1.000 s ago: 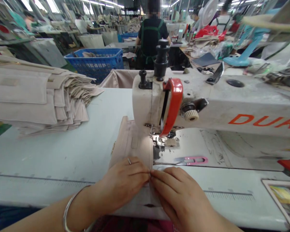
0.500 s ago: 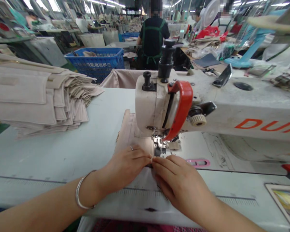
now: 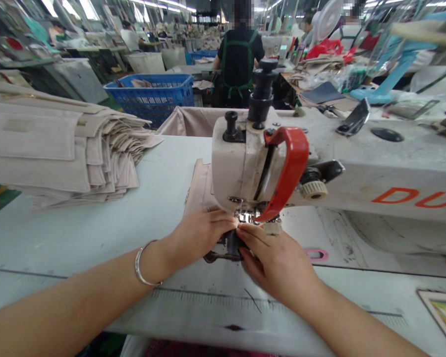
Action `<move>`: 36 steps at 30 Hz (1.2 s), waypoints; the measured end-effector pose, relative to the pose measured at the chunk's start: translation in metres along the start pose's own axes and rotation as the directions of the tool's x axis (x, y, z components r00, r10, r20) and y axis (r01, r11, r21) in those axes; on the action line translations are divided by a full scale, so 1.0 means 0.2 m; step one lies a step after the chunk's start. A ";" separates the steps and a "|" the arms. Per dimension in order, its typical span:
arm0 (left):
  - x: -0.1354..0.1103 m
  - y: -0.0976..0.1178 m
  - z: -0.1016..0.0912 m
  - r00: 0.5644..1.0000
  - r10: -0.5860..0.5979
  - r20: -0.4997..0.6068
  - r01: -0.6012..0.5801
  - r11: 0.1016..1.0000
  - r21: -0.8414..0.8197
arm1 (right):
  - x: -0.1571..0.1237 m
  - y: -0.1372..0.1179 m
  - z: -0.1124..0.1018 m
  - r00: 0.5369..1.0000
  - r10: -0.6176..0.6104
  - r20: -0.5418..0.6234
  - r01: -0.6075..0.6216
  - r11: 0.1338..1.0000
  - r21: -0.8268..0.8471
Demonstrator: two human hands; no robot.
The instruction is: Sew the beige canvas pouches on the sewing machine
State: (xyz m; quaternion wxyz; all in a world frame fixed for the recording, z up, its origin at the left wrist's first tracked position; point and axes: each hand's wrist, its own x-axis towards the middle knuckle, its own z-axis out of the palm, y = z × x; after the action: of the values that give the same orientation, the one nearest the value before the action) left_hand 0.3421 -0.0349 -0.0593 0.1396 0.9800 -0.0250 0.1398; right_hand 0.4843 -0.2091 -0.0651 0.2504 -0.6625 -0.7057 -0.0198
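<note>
A beige fabric panel lies on the machine bed, partly under the head of a white sewing machine with a red guard. My left hand presses the panel's near edge, its fingertips pinched together just in front of the lit presser foot. Touching those fingertips, my right hand pinches the same corner of cloth from the other side. The fabric between the fingertips is mostly hidden. A dark metal plate shows below the hands.
Stacked beige fabric pieces cover the table's left side. Behind stands a blue plastic basket, and a co-worker in a dark shirt is beyond the machine. A pink oval piece rests right of my hand. A printed ruler runs along the front.
Both hands have moved forward, closer to the presser foot, and the fabric panel has slid away under the machine head. The dark plate and a loose thread now show in front.
</note>
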 end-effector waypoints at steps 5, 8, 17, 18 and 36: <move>0.04 -0.04 0.00 0.999 -0.030 -0.013 0.031 0.996 0.084 | -0.02 0.02 0.03 1.000 0.000 -0.011 0.001 1.000 0.028; 0.05 -0.05 0.01 0.997 -0.063 -0.054 0.070 0.989 0.133 | -0.02 0.02 0.04 0.999 0.002 -0.033 -0.001 0.999 0.039; 0.05 -0.07 0.02 0.995 -0.069 -0.071 0.078 0.988 0.135 | 0.01 0.02 0.02 0.999 0.011 -0.034 -0.009 0.999 0.048; 0.05 -0.06 0.02 0.995 -0.078 -0.069 0.088 0.986 0.140 | 0.01 0.02 0.02 0.999 0.013 -0.034 -0.012 0.999 0.047; -0.07 0.18 -0.09 0.964 -0.259 0.068 0.249 0.960 0.131 | -0.01 0.03 -0.02 0.998 -0.049 -0.039 0.053 0.995 0.090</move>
State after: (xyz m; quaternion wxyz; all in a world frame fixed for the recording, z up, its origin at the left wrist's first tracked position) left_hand 0.3210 -0.0645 -0.0379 0.0953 0.9868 0.1036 0.0805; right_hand 0.4912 -0.2120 -0.0649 0.2927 -0.6317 -0.7178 -0.0065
